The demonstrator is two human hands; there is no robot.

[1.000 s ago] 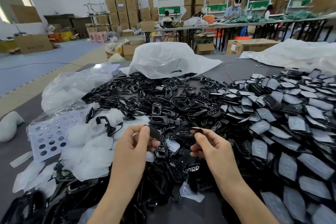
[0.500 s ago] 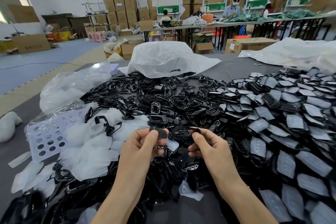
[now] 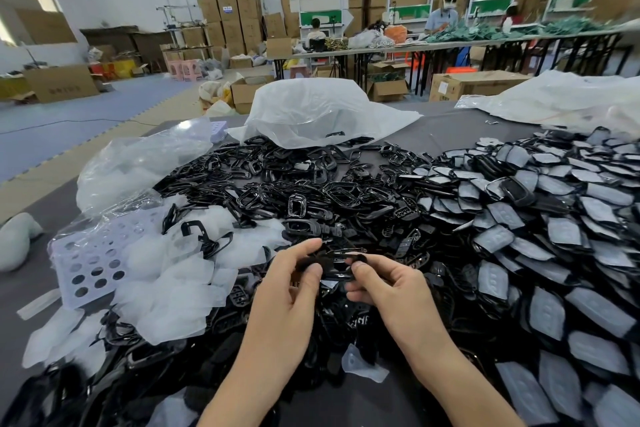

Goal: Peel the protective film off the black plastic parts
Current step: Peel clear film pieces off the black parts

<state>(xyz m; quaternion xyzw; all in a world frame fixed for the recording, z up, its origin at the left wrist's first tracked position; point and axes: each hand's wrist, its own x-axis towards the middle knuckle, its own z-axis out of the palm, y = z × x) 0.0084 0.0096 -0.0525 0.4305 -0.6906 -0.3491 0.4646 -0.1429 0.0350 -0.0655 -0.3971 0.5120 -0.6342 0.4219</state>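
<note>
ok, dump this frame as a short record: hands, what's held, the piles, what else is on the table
left hand: pinches the left end of the black part
right hand: pinches its right end
film on held part: cannot tell
right pile: film-covered parts
centre pile: bare black frames
left pile: peeled film pieces, beside a perforated tray
far side: white plastic bag on the grey table

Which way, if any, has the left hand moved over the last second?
Yes. The left hand has shifted right, away from the perforated tray, closing on the right hand over one black part.
</note>
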